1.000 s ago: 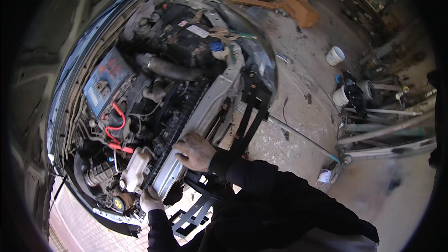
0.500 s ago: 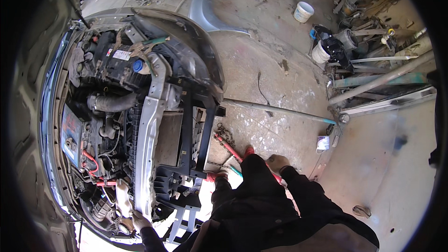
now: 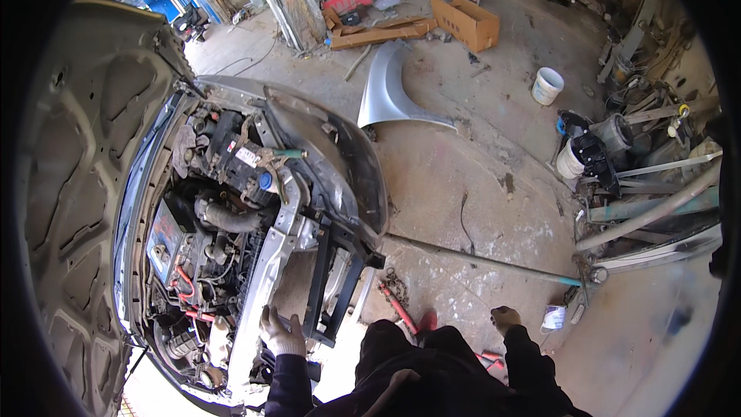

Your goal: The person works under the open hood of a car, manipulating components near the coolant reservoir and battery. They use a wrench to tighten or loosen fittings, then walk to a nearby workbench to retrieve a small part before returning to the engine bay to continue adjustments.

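Loosely, the left hand (image 3: 282, 332) hangs with fingers parted just beside the near part of the silver bar (image 3: 262, 282), gripping nothing visible; contact is unclear. The right hand (image 3: 505, 318) is curled above the floor (image 3: 463, 177); whether it holds something, I cannot tell. The bar, between engine (image 3: 231, 218) and radiator (image 3: 293, 282), should be stiff and smooth, best taken by its edges; the radiator's fins look fragile. Rightward, the floor is scuffed and stained, bearing a pole (image 3: 478, 260), with a fender (image 3: 384, 89), bucket (image 3: 547, 86) and carton (image 3: 467, 25) farther off.
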Tool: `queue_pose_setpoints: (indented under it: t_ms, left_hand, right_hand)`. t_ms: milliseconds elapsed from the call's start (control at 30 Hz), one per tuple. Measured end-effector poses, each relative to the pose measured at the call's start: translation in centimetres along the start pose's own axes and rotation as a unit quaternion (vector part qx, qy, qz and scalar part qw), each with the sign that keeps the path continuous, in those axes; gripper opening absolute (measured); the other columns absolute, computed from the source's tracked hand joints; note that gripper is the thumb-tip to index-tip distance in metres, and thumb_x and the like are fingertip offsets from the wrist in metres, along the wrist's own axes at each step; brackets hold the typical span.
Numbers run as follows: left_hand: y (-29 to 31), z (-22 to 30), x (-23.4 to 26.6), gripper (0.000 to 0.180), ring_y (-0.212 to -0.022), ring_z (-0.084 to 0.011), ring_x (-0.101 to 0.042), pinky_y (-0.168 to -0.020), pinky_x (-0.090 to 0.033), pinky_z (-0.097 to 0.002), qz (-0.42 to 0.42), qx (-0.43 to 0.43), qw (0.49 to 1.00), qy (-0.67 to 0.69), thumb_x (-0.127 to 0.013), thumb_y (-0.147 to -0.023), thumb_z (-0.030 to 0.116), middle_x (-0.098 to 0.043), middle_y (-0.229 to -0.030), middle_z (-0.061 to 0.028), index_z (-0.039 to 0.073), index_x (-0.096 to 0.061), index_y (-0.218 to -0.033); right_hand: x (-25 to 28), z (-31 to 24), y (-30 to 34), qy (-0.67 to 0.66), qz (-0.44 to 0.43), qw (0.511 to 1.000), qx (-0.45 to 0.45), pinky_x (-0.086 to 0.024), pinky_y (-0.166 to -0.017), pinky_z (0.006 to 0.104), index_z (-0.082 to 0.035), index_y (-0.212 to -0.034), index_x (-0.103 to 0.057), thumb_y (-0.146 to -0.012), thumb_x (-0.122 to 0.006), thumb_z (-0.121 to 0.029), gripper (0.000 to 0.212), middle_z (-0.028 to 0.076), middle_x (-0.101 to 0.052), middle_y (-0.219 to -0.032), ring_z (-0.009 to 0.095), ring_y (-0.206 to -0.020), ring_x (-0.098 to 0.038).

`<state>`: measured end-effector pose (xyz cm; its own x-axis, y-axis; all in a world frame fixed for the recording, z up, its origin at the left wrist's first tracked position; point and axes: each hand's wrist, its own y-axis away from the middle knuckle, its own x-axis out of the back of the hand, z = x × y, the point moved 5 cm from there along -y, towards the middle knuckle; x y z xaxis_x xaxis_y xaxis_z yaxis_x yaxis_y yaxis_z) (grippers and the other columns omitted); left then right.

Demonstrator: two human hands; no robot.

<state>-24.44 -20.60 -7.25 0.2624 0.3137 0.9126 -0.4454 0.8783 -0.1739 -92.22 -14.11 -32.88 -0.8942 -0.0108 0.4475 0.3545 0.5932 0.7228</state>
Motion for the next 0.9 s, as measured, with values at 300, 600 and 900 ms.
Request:
queue_pose_setpoints:
  t_ms: [300,600,900]
  left_hand:
    - [-14.1,12.8,-4.7,0.076,-0.149,-0.0507,-0.05,-0.124,-0.044,-0.0602,0.044,-0.116,0.991,-0.046,-0.077,-0.097,0.028,-0.05,-0.165,-0.0283,-0.002,-0.048,-0.161]
    - [-25.5,14.9,-12.5,0.072,-0.145,-0.0399,-0.06,-0.123,-0.046,-0.0542,0.097,0.075,0.975,-0.185,-0.064,-0.11,0.051,-0.06,-0.16,-0.022,0.003,-0.049,-0.162]
    - [-24.7,16.2,-12.2,0.071,-0.121,-0.0454,-0.067,-0.108,-0.052,-0.0563,0.161,-0.01,0.968,-0.195,-0.071,-0.105,0.045,-0.07,-0.137,-0.0237,-0.001,-0.051,-0.154]
  right_hand:
    - [5.3,9.3,0.1,-0.067,0.086,0.989,-0.104,-0.06,-0.075,0.0415,0.0,-0.101,-0.082,-0.099,-0.072,-0.031,0.033,0.013,-0.082,-0.085,0.024,-0.079,-0.078]
    - [6.0,10.0,4.1,-0.064,0.02,0.997,0.021,-0.054,-0.054,0.0419,0.001,-0.092,-0.07,-0.102,-0.067,-0.015,0.019,0.014,-0.071,-0.075,0.027,-0.062,-0.069]
    - [13.7,-2.0,-5.4,-0.035,0.12,0.981,-0.147,-0.06,-0.068,0.04,-0.001,-0.097,-0.08,-0.097,-0.072,-0.028,0.029,0.012,-0.08,-0.087,0.025,-0.072,-0.075]
